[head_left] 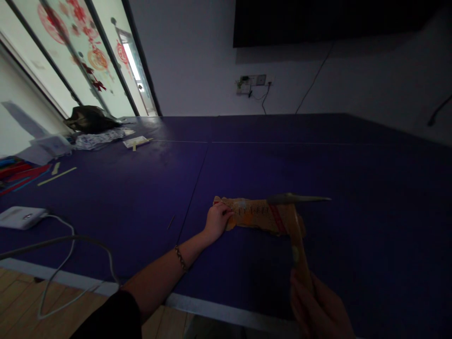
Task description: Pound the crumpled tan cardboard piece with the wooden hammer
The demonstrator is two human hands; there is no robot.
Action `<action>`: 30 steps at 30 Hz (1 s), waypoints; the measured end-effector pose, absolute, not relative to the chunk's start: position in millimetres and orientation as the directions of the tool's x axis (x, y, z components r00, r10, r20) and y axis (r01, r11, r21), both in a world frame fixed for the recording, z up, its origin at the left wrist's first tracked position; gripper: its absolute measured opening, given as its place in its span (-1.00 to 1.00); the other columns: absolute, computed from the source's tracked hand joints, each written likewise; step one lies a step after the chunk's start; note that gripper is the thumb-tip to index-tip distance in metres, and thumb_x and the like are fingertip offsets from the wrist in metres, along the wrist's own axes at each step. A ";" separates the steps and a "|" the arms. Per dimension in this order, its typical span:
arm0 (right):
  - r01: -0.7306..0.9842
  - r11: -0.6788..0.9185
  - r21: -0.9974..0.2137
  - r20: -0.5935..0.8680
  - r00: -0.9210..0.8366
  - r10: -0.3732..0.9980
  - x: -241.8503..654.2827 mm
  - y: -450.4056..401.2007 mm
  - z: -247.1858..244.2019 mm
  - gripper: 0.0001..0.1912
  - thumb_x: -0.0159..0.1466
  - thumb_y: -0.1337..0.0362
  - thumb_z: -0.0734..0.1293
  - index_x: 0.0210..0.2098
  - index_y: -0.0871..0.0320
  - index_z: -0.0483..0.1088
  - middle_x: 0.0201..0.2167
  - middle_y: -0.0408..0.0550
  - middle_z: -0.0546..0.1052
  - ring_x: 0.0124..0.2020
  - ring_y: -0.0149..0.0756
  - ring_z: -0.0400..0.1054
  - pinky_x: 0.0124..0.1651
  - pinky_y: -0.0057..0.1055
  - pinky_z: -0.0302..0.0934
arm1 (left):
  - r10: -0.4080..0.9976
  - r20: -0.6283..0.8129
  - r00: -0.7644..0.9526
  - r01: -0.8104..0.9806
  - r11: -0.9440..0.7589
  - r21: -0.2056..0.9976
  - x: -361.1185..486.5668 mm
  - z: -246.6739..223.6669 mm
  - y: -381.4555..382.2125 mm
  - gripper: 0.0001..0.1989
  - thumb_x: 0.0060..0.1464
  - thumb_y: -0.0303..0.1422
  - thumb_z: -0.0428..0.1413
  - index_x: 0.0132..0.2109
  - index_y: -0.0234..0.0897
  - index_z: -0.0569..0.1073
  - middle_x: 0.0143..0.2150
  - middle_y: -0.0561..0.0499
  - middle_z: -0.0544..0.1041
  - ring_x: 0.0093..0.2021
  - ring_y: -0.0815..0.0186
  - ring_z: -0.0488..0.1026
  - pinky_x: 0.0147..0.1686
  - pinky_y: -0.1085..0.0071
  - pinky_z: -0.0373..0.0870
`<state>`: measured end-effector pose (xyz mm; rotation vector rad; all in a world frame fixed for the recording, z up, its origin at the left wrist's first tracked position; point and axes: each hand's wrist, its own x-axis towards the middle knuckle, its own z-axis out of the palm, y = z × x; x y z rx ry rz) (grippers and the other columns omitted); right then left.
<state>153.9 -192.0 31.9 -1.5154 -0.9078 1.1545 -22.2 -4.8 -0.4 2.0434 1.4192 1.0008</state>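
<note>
My left hand [218, 220] rests at the left end of a worn, brown, cardboard-like strip [254, 220] on the blue table [141, 188]. Its thumb and fingers are pinched together, and whatever is between them is hidden. Several thin dark nails [253, 210] stand in a row along the strip, right of those fingers. At the lower right, my right hand [318, 306] is closed around the wooden handle of a hammer [298, 235]. The hammer's dark head, with a long tapered point to the right, is in front of the strip's right end in this view.
A loose nail-like sliver [171, 221] lies left of my forearm. Farther left are a white power bank [24, 217] with a cable [72, 235], red and blue strips [24, 179], papers [100, 138] and a dark bag [91, 118]. The table's front edge [212, 307] runs below.
</note>
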 end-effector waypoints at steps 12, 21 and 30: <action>0.246 -0.265 -0.932 -0.274 0.000 0.962 106.5 -161.0 54.9 -0.70 0.13 0.03 0.16 -0.56 0.12 0.17 -0.74 -0.32 0.14 -0.79 -0.51 -0.01 -0.76 -0.55 -0.10 | 0.932 0.297 0.207 0.590 -0.362 0.722 -20.5 -3.2 -4.8 -0.92 -0.08 -0.50 0.17 -0.49 -0.35 0.46 -0.46 0.04 0.44 -0.39 0.36 0.35 -0.34 0.46 0.27; 0.433 -0.194 -0.880 -0.175 0.083 0.981 102.0 -161.5 57.0 -0.71 0.09 0.04 0.14 -0.60 0.10 0.20 -0.77 -0.25 0.18 -0.75 -0.41 0.08 -0.71 -0.48 -0.07 | 0.935 0.279 0.220 0.592 -0.355 0.724 -19.4 -2.6 -3.4 -0.88 -0.07 -0.54 0.14 -0.53 -0.36 0.43 -0.49 0.05 0.41 -0.41 0.37 0.33 -0.35 0.47 0.25; 0.573 -0.043 -0.819 -0.030 0.031 0.999 100.9 -165.4 52.9 -0.71 0.15 0.09 0.13 -0.56 0.13 0.29 -0.73 -0.18 0.31 -0.70 -0.38 0.18 -0.64 -0.49 -0.02 | 0.943 0.251 0.218 0.593 -0.332 0.734 -19.9 0.9 -6.0 -0.87 -0.04 -0.54 0.09 -0.51 -0.35 0.45 -0.49 0.04 0.41 -0.38 0.35 0.35 -0.33 0.47 0.27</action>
